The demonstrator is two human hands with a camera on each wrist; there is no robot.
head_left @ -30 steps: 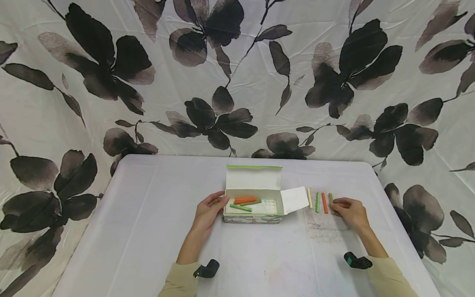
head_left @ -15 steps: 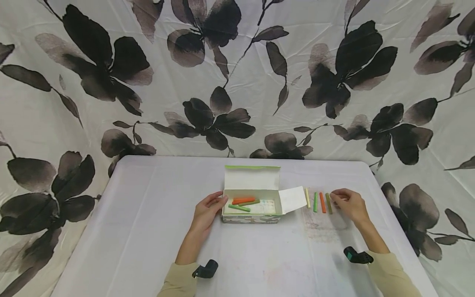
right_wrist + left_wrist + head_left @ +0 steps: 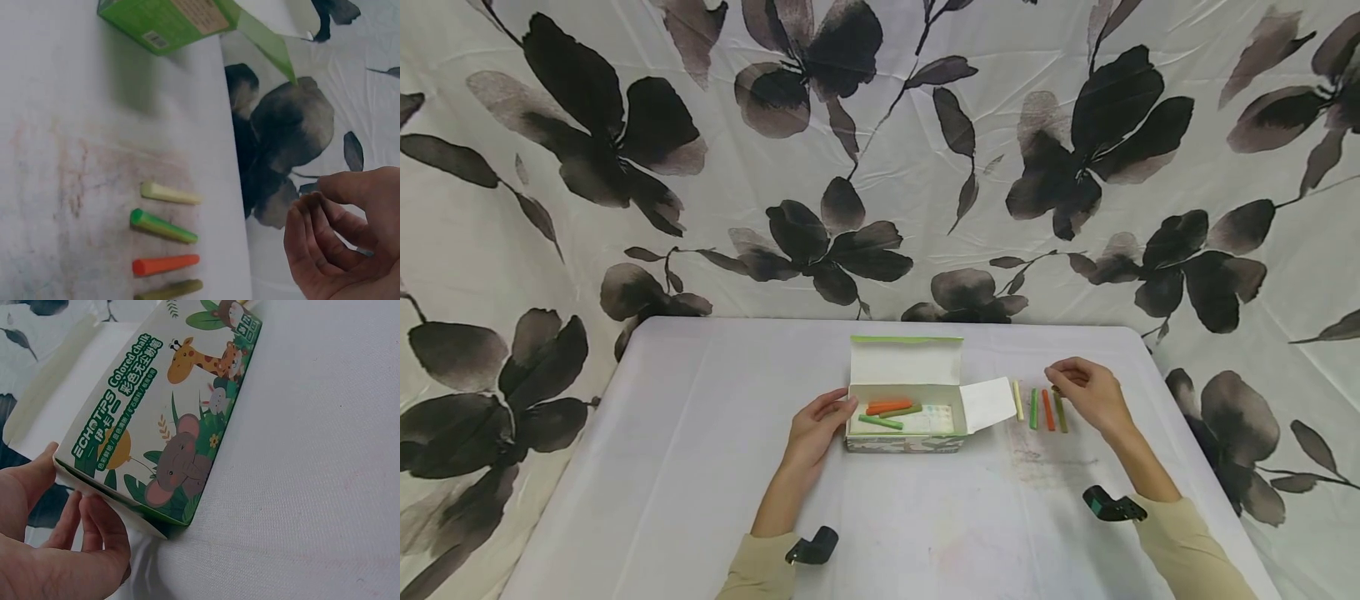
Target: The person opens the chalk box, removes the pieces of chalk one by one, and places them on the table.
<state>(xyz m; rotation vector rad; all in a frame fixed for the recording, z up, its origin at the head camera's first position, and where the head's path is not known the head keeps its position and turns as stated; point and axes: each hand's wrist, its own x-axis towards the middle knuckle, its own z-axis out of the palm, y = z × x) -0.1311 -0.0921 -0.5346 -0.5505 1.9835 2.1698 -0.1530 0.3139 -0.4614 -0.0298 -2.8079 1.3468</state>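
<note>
A chalk box (image 3: pixel 904 445) with its lid up stands on the table; its printed front reads "Colored chalk" in the left wrist view. My left hand (image 3: pixel 818 423) grips the box's left end, thumb at the top corner and fingers curled by the end flap (image 3: pixel 134 515). Inside the box lie orange chalk (image 3: pixel 887 407), olive chalk (image 3: pixel 906 411) and green chalk (image 3: pixel 880 422). Beside the box, a pale yellow (image 3: pixel 169 192), a green (image 3: pixel 164 226), an orange (image 3: pixel 165 264) and an olive chalk stick (image 3: pixel 1061 414) form a row. Above the row's far end hovers my right hand (image 3: pixel 1092 396), fingers loosely bent, holding nothing.
From the box's right side a white flap (image 3: pixel 987 405) sticks out toward the row of chalk. Coloured smudges (image 3: pixel 1037 457) mark the white tablecloth (image 3: pixel 715 467). Behind the table's far edge hangs a flowered cloth (image 3: pixel 700 208).
My right hand has let go of the olive chalk stick at the row's right end. It has risen and moved away toward the far side and left. My left hand stays at the box.
</note>
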